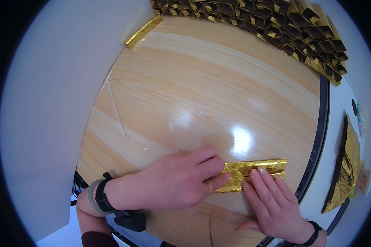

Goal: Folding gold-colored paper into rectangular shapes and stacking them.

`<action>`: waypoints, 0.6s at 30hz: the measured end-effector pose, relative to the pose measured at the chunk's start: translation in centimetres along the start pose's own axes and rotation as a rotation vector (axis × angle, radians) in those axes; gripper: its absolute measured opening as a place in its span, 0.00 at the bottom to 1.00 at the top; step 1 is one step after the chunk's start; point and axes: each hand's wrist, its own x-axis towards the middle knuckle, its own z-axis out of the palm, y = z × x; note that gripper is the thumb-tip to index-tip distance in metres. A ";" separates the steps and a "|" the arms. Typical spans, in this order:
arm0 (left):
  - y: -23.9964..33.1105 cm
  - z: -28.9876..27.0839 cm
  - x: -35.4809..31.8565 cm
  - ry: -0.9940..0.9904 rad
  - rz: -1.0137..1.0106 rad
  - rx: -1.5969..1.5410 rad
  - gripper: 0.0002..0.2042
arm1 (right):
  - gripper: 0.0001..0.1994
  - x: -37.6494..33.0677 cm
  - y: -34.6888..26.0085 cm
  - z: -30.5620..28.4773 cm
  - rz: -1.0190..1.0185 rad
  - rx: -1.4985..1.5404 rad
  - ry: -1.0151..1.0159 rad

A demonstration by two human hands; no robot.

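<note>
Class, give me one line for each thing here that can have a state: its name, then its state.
Gold paper in hand: folded lengthwise, lying on the tabletop
Left hand: fingers curled at its left end
Right hand: fingers extended, resting on it
Gold pieces at the back: stacked, ends open
Loose gold strip: lying apart
Black wristbands: worn

Folded strip (235, 183), near: gold, foil-like paper, glossy, finely creased. Tabletop (185, 90): pale wood-grain, smooth, glossy, brightly reflecting. Stacked pieces (317, 61), far right: shiny gold outside, matt dark inside. Sheets (345, 164), right: gold, foil-like, textured. White panel (62, 103), left: smooth, matt. Bangle (94, 197), left: smooth.
</note>
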 end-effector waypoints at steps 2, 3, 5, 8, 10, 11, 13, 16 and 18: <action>0.1 0.1 0.1 0.003 0.011 0.004 0.10 | 0.42 0.7 0.1 0.2 0.027 0.039 -0.007; 0.1 0.1 0.1 -0.001 0.016 0.003 0.10 | 0.46 1.2 0.3 0.4 0.007 0.085 -0.002; 0.2 0.2 0.0 -0.005 0.040 0.050 0.10 | 0.49 1.8 0.4 0.4 -0.004 0.131 0.005; 0.3 0.0 0.0 0.006 -0.027 0.007 0.11 | 0.50 1.9 0.4 0.3 0.076 0.179 -0.044; 0.3 -0.5 -0.2 -0.045 -0.057 0.007 0.11 | 0.53 1.3 0.8 0.3 0.101 0.219 -0.065; 0.2 -0.7 -0.3 -0.095 -0.083 0.004 0.12 | 0.53 1.1 0.9 0.3 0.096 0.220 -0.062; 0.2 -0.7 -0.3 -0.097 -0.210 -0.096 0.12 | 0.54 0.8 1.1 0.4 0.120 0.194 -0.064; -0.2 -1.0 -0.4 -0.109 -0.364 -0.216 0.13 | 0.55 0.7 1.2 0.2 0.148 0.175 -0.084; -0.4 -1.3 -0.4 -0.117 -0.396 -0.232 0.14 | 0.56 0.5 1.4 0.1 0.155 0.172 -0.091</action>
